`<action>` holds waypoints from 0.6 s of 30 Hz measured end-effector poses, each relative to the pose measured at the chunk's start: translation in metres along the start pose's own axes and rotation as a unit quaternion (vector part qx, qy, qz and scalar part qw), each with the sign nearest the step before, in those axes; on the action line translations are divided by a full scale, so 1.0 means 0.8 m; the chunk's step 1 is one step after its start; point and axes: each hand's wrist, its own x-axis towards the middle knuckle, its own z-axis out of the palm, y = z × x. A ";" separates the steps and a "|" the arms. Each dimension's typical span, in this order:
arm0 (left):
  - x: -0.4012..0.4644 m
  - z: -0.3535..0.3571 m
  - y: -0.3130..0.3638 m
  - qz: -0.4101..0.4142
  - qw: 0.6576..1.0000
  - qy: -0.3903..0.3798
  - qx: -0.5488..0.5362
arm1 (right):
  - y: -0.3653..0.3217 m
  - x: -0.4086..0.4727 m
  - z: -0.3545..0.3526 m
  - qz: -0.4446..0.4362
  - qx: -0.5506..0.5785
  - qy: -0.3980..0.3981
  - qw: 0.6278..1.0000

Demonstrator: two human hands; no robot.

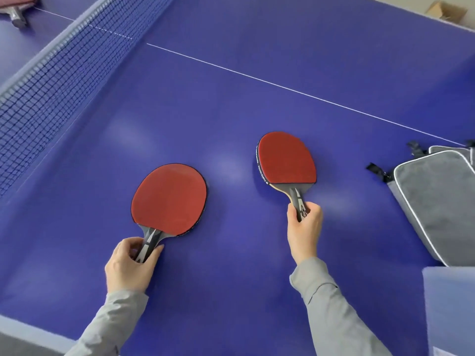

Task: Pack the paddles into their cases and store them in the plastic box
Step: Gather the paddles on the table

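Observation:
Two red-faced paddles are over the blue table tennis table (231, 93). My left hand (129, 265) grips the grey handle of the left paddle (169, 199), whose blade lies flat on the table. My right hand (304, 227) grips the handle of the right paddle (286, 159), tilted with one edge raised. Grey paddle cases (437, 201) with white piping and black loops lie stacked at the right edge. A translucent plastic box (449, 304) shows at the lower right corner.
The dark net (59, 80) runs along the left side. A third paddle (18, 9) lies beyond the net at the top left. A cardboard box (446, 10) sits off the table at the top right.

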 end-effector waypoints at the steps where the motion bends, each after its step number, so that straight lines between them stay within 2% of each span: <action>1: 0.001 -0.004 -0.001 0.005 1.000 -0.021 -0.008 | -0.003 -0.023 0.003 0.010 0.001 0.003 1.000; 5: 0.007 -0.025 -0.009 0.003 0.990 -0.132 -0.044 | -0.019 -0.118 0.019 0.063 0.017 0.018 0.998; 10: 0.019 -0.054 -0.014 -0.003 0.960 -0.267 -0.088 | -0.054 -0.220 0.059 0.104 0.043 0.038 0.993; 15: 0.042 -0.079 -0.015 -0.015 0.906 -0.398 -0.139 | -0.096 -0.281 0.114 0.125 0.069 0.049 0.989; 18: 0.056 -0.089 -0.015 -0.026 0.880 -0.443 -0.172 | -0.122 -0.302 0.147 0.120 0.066 0.055 0.989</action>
